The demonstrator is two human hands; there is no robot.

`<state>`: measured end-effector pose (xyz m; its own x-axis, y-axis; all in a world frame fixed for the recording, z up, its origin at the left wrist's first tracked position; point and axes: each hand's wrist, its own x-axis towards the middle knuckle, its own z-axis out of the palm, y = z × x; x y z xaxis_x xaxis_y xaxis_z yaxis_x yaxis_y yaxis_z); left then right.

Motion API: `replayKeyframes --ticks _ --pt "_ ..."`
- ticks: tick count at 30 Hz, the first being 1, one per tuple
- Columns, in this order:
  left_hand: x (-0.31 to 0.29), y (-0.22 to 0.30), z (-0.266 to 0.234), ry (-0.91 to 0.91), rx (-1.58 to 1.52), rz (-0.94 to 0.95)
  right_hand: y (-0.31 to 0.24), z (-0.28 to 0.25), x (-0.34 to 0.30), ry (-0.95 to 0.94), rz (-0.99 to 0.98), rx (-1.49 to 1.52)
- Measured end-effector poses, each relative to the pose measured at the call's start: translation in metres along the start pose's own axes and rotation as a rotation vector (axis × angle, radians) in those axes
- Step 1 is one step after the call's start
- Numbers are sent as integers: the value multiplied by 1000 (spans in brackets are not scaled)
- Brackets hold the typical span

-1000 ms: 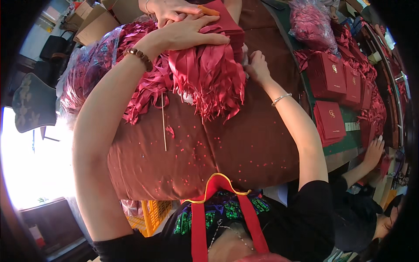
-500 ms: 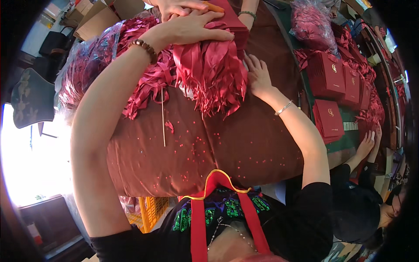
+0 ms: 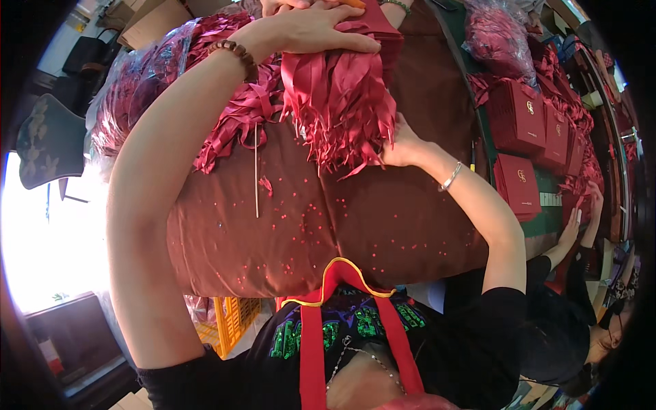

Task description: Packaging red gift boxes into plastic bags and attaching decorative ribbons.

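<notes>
A thick bundle of dark red ribbon strips (image 3: 345,96) lies on a brown cloth-covered table (image 3: 383,219). My left hand (image 3: 311,31) presses flat on the top of the bundle, a bead bracelet on its wrist. My right hand (image 3: 400,143) grips the bundle's frayed lower edge, a thin silver bangle on its wrist. A thin wooden stick (image 3: 256,171) lies on the cloth just left of the ribbons. Another person's hand (image 3: 294,5) shows at the top edge above mine.
More red ribbons in clear plastic (image 3: 137,82) pile up at the left. Dark red gift boxes (image 3: 519,116) and a bag of ribbons (image 3: 499,34) lie to the right. A co-worker in black (image 3: 581,225) reaches onto the table at the right. A yellow crate (image 3: 236,318) sits below.
My right hand slid down from the upper right side of the bundle to its lower edge. My left hand stays pressed on top of the ribbons.
</notes>
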<state>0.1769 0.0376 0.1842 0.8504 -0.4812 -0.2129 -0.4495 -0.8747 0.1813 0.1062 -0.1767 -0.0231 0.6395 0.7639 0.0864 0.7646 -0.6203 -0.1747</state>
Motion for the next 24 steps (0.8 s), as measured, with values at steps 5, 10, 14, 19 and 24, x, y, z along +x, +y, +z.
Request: replayKeyframes --ticks 5,10,14,19,24 --pt "2 2 -2 -6 -39 45 -12 -9 6 -180 198 51" --pt "7 10 -2 16 -1 50 -12 13 17 -119 122 10" --pt "-1 4 -1 20 -122 156 -53 6 8 -169 62 167" --pt "2 -1 2 42 -50 98 -63 47 7 98 34 168" --pt "-4 2 -2 27 -66 73 -61 59 15 169 154 350"
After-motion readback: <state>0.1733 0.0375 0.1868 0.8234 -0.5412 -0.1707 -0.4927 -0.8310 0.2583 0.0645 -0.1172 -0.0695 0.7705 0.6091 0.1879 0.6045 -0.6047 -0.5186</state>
